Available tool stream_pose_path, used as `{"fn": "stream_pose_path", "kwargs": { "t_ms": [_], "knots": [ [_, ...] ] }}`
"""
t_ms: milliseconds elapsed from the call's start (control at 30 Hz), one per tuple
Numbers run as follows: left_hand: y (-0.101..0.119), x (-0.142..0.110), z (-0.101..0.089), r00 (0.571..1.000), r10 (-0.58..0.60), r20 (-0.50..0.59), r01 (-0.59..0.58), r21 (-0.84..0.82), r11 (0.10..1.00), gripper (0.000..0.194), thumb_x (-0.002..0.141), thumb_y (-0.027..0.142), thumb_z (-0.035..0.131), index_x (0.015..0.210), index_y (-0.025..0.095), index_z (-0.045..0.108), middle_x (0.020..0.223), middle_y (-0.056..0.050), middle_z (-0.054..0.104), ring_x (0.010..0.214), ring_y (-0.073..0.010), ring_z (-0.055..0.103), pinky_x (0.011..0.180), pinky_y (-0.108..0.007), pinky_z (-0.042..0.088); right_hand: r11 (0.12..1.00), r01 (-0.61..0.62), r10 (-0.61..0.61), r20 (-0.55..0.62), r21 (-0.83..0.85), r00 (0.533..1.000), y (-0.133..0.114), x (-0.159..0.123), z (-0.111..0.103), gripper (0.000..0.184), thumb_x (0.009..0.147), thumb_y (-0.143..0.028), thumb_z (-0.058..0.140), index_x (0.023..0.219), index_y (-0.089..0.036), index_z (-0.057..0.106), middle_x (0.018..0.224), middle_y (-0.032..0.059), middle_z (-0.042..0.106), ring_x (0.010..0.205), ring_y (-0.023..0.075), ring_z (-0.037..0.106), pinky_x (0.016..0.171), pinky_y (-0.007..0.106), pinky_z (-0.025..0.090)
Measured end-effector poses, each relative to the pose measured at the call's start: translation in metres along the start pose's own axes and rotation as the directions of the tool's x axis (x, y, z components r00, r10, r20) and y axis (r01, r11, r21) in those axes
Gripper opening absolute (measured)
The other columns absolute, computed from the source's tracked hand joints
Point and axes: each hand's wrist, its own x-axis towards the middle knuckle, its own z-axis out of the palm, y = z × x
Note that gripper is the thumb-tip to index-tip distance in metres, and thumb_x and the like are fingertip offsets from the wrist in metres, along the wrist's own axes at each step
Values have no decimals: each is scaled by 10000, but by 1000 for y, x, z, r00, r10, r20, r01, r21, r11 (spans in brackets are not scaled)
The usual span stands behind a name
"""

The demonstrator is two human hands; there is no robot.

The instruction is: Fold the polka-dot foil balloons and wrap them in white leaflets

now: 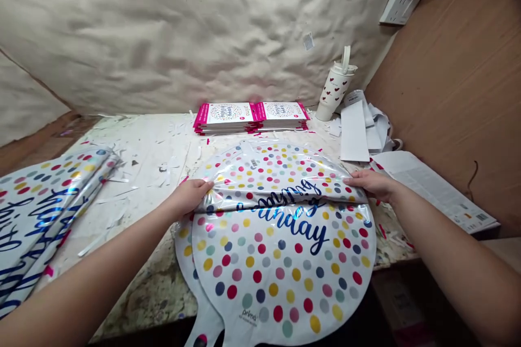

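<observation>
A flat foil balloon [280, 260] with coloured dots and blue "birthday" lettering lies in front of me, its lower part hanging over the table's front edge. Its upper part is creased across the middle. My left hand [190, 196] pinches the fold at the left edge, thumb and fingers closed on the foil. At the right edge my right hand [372, 184] grips the same fold. Beneath it, a second dotted balloon [185, 249] shows along the lower left, with its tail hanging down. More dotted balloons [44, 195] lie stacked and partly folded at the far left.
Two stacks of pink-edged packets [228, 114] stand at the back of the worktable [134, 157]. A white tumbler with hearts [334, 89], white card pieces [354, 130] and a printed flat pack [431, 190] are on the right. Paper scraps litter the tabletop. A power strip [401, 2] hangs upper right.
</observation>
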Motion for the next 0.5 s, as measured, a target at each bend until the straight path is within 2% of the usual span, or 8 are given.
{"fn": "stream_pose_path", "kwargs": {
  "t_ms": [67, 133, 200, 267, 333, 400, 467, 500],
  "knots": [
    [1, 0, -2, 999, 46, -26, -44, 82, 996, 406, 789, 517, 373, 595, 198, 533, 565, -28, 583, 591, -203, 569, 534, -266, 398, 999, -5, 4, -41, -31, 999, 4, 2, 1, 306, 634, -458, 696, 615, -169, 598, 576, 38, 644, 493, 146, 559, 428, 241, 438],
    [5, -5, 0, 993, 91, -74, -78, 167, 983, 403, 807, 508, 355, 701, 192, 581, 667, -64, 624, 707, -249, 596, 624, -308, 424, 997, -2, -6, -104, -74, 995, 6, 7, 6, 288, 674, -452, 656, 628, -177, 585, 571, 18, 621, 504, 130, 536, 461, 236, 429],
    [10, -16, 8, 973, 166, -160, -123, 246, 961, 447, 845, 468, 300, 964, 158, 598, 914, -133, 644, 931, -310, 573, 786, -391, 416, 990, 8, -32, -174, -138, 984, 8, 13, 12, 272, 684, -449, 641, 657, -183, 591, 585, 6, 607, 536, 130, 529, 491, 235, 418],
    [13, -32, 22, 927, 319, -196, -244, 330, 912, 506, 876, 418, 261, 1212, 118, 493, 1207, -178, 538, 1165, -323, 444, 952, -445, 323, 977, 8, -57, -224, -211, 973, 11, 18, 13, 281, 683, -463, 632, 693, -183, 606, 613, 9, 605, 584, 146, 538, 524, 247, 413],
    [12, -49, 38, 863, 490, -119, -407, 410, 816, 547, 888, 422, 273, 1322, 118, 406, 1384, -161, 386, 1289, -310, 303, 1033, -451, 242, 960, -3, -73, -258, -281, 963, 12, 19, 9, 319, 673, -492, 630, 725, -177, 617, 665, 31, 617, 650, 179, 560, 580, 276, 422],
    [6, -63, 52, 825, 564, -15, -497, 457, 738, 580, 882, 476, 309, 1366, 161, 365, 1442, -134, 307, 1322, -335, 237, 1035, -493, 233, 939, -41, -69, -302, -342, 951, 7, 16, 6, 395, 638, -526, 653, 782, -160, 624, 754, 84, 633, 752, 246, 578, 664, 342, 432],
    [0, -70, 61, 835, 550, 10, -485, 483, 729, 578, 876, 512, 322, 1391, 250, 314, 1469, -103, 255, 1326, -380, 198, 1006, -560, 234, 891, -92, -98, -387, -444, 917, -8, 6, 16, 521, 632, -559, 652, 927, -131, 609, 873, 159, 632, 872, 332, 566, 745, 437, 419],
    [-2, -72, 63, 846, 533, 6, -467, 490, 736, 561, 877, 518, 324, 1393, 298, 294, 1478, -87, 236, 1327, -395, 183, 993, -584, 229, 857, -89, -152, -414, -507, 897, -19, -2, 29, 573, 667, -563, 622, 1024, -117, 579, 947, 194, 620, 939, 363, 546, 784, 475, 405]
  ]
}}
